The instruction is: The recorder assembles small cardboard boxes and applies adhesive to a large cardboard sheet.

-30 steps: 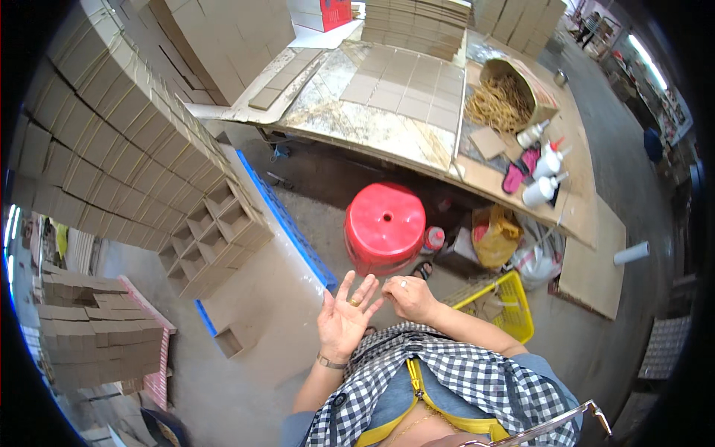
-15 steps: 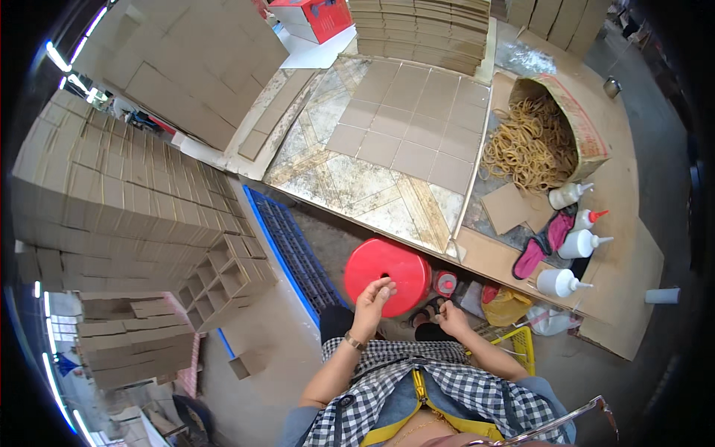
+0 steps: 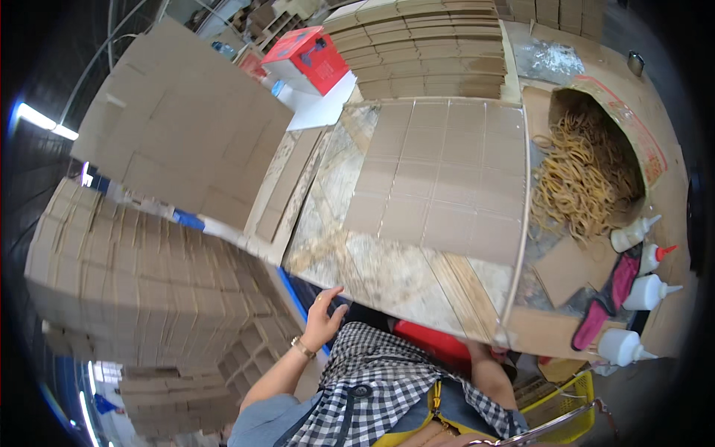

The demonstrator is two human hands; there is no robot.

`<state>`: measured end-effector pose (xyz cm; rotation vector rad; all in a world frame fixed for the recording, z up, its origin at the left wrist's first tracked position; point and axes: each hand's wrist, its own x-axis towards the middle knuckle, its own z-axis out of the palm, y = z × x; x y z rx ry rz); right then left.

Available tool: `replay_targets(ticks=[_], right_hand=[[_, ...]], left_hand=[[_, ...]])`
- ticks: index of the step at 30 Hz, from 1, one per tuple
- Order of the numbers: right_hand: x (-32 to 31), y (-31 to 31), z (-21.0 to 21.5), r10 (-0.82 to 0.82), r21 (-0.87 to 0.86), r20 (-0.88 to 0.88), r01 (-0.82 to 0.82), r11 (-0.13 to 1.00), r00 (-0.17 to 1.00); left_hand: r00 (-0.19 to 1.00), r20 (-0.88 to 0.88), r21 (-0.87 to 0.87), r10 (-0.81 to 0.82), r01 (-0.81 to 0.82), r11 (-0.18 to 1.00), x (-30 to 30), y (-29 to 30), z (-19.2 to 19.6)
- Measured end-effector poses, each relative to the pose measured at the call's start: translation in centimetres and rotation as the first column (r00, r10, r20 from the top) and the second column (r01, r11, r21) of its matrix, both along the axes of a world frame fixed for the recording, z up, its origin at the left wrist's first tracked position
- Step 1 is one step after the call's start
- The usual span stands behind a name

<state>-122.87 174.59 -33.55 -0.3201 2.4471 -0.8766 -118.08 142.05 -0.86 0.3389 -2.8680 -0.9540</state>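
Observation:
My left hand [image 3: 324,322] is at the front edge of the worktable [image 3: 357,272], fingers spread with nothing in them. A watch [image 3: 302,346] is on that wrist. My right hand [image 3: 477,350] reaches down beside the red plastic stool [image 3: 439,344], under the table's front edge. Its fingers are hidden there, so what it touches does not show. On the worn tabletop lies a flat brown cardboard sheet [image 3: 436,179] marked off into a grid of squares.
Behind the sheet rises a stack of flat cardboard [image 3: 417,56], with a red box [image 3: 309,59] beside it. To the right are a sack of rubber bands [image 3: 577,175], squeeze bottles [image 3: 622,346] and a pink-and-black cloth item [image 3: 592,324]. Cardboard stacks [image 3: 149,276] stand left; a yellow basket [image 3: 558,413] sits low right.
My view has come closer to the table. My left hand has moved left to the table edge. My right hand has gone down beside the stool, which the table now mostly covers.

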Motion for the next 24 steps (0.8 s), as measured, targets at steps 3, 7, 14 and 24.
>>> replay_targets(ticks=[3, 7, 14, 24], right_hand=[[-0.6, -2.5, -1.7, -0.039, 0.098, 0.06, 0.033, 0.995, 0.997], [0.8, -4.9, -1.6, -0.069, 0.16, 0.121, 0.049, 0.986, 0.99], [4.2, -6.3, -3.3, -0.035, 0.134, 0.143, 0.016, 0.991, 0.989], [3.8, -7.0, 22.4, 0.063, 0.25, 0.244, -0.125, 0.96, 0.968]], left_hand=[[0.948, -0.095, -0.155, -0.303, 0.287, 0.945, -9.7, -5.9, -2.3], [0.827, -0.088, -0.285, -0.555, 0.513, 0.81, -17.9, -10.2, -5.3], [0.713, -0.102, -0.44, -0.694, 0.593, 0.674, -21.0, -13.4, -7.0], [0.371, -0.163, -0.844, -0.914, 0.427, 0.324, -20.7, -14.1, -9.7]])
